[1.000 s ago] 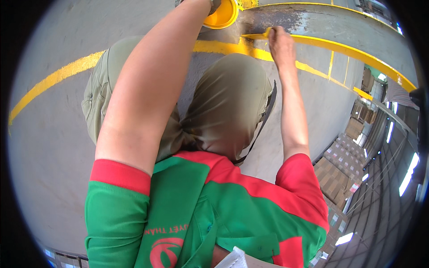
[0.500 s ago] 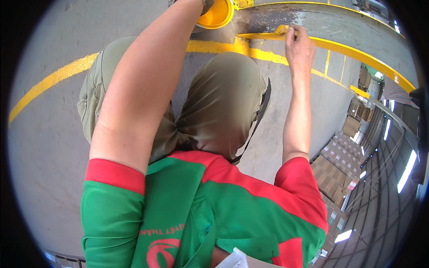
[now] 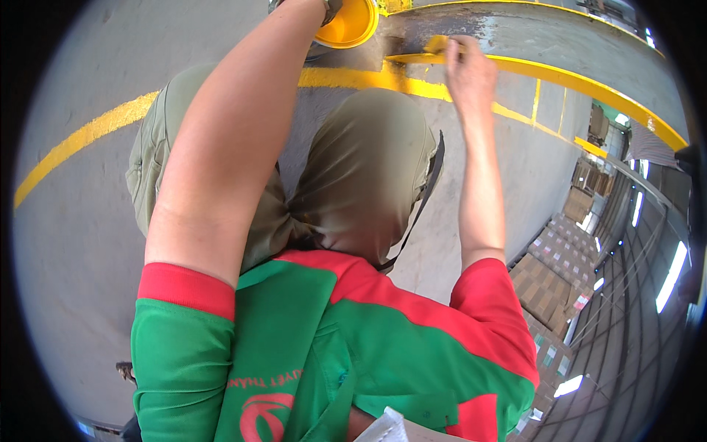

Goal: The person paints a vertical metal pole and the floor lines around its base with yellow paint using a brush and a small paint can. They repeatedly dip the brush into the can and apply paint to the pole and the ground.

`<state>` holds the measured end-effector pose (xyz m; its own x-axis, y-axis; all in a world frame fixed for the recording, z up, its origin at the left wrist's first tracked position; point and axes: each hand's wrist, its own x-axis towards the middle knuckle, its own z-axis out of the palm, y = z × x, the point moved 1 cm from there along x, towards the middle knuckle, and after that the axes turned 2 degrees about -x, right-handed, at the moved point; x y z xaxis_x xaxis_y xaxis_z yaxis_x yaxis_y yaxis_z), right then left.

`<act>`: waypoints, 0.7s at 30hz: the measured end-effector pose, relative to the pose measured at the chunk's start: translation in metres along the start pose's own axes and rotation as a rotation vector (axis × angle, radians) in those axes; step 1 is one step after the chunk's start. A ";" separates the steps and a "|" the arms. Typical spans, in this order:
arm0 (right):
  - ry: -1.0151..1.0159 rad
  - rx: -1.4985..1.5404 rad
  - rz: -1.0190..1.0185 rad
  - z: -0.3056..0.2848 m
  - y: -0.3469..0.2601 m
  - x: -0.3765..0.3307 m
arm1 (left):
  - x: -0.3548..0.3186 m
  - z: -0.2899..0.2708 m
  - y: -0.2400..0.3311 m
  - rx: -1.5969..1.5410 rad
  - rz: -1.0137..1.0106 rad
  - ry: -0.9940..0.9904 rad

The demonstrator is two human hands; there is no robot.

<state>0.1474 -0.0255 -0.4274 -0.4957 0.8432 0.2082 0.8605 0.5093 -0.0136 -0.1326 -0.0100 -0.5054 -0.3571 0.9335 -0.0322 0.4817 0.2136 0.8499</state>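
Note:
My right hand [image 3: 471, 70] is closed round a paintbrush [image 3: 437, 44], whose yellow-coated end shows left of the fingers; the handle is hidden. It is held at the yellow edge of a long grey metal beam [image 3: 515, 29], near bare, dark patches. My left arm reaches up to the top edge, a dark band [image 3: 333, 9] at its wrist. Beside that wrist is a round container of yellow paint [image 3: 352, 23], tilted so its inside shows. My left hand's fingers are out of sight, so its hold on the container cannot be made out.
My knees in olive trousers [image 3: 368, 162] are bent below the beam. A yellow line [image 3: 96, 129] crosses the grey floor [image 3: 81, 243]. At the right, stacked cartons [image 3: 541, 287] stand along the hall, with bright lights [image 3: 672, 278] beyond.
My right hand has moved left along the beam with the paintbrush, nearer the paint container. My left arm and the container are shifted slightly left and up in the picture.

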 end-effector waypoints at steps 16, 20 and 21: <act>-0.096 -0.070 -0.066 0.057 0.016 0.005 | -0.003 -0.004 0.003 -0.023 -0.025 -0.057; 0.015 -0.167 -0.056 0.010 0.029 0.006 | -0.004 -0.003 0.007 0.013 -0.030 -0.040; 0.081 -0.179 -0.063 -0.020 0.027 0.004 | -0.004 -0.002 0.008 0.021 -0.025 -0.050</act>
<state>0.1705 -0.0116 -0.4076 -0.5441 0.7904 0.2813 0.8390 0.5154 0.1746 -0.1291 -0.0129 -0.4973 -0.3293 0.9409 -0.0797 0.4900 0.2424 0.8373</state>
